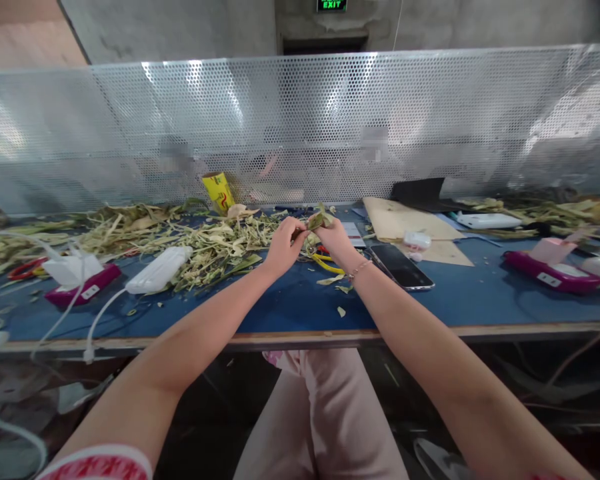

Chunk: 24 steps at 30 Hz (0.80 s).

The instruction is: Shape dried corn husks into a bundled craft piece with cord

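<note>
A small, crumpled, green-brown leafy plant piece [321,219] is held just above the blue tabletop [275,310], near the middle of the table. The person's right hand [333,240] pinches it in a narrow grip, the leafy end standing up above the fingers. The left hand [285,244] meets it from the other side, thumb and fingers drawn together on its lower edge; the exact fingertip contact is too small to tell.

Just below the right hand lies a tool with a curved yellow handle [329,265], partly hidden. To the left spreads a loose heap of pale green, dried stems and leaves [215,247], with a white, rounded rectangular device [160,269] at its near edge and a tilted yellow cylindrical container [219,192] behind. To the right are a black-screened phone [403,267] and a flat sheet of brown paper [405,219]. A perforated grey metal screen [300,120] stands along the back.
</note>
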Each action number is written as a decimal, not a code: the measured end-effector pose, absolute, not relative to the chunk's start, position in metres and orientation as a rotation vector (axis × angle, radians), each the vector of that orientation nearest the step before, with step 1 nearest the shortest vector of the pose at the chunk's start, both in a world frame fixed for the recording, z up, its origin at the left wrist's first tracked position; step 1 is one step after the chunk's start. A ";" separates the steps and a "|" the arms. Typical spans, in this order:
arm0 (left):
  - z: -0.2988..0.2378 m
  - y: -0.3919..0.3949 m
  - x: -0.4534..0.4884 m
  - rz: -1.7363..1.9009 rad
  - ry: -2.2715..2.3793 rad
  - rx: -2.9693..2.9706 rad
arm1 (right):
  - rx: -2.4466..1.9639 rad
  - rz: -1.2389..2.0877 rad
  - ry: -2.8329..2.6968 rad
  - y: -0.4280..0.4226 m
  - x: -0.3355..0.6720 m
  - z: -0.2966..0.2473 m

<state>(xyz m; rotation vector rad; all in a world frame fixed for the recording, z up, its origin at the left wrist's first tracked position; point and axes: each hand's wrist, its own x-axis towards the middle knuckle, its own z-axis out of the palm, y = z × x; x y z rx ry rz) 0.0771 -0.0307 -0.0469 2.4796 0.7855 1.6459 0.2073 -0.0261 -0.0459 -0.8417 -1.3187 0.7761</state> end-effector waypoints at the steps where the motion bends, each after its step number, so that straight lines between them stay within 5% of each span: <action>1: -0.047 -0.030 0.077 1.659 0.774 2.506 | -0.845 0.815 -1.301 -0.028 0.207 -0.045; 11: -0.048 -0.031 0.079 1.646 0.861 2.316 | -0.808 1.182 -1.132 -0.039 0.201 -0.035; 24: -0.050 -0.034 0.086 1.517 0.805 1.813 | -0.879 1.027 -1.204 -0.030 0.197 -0.049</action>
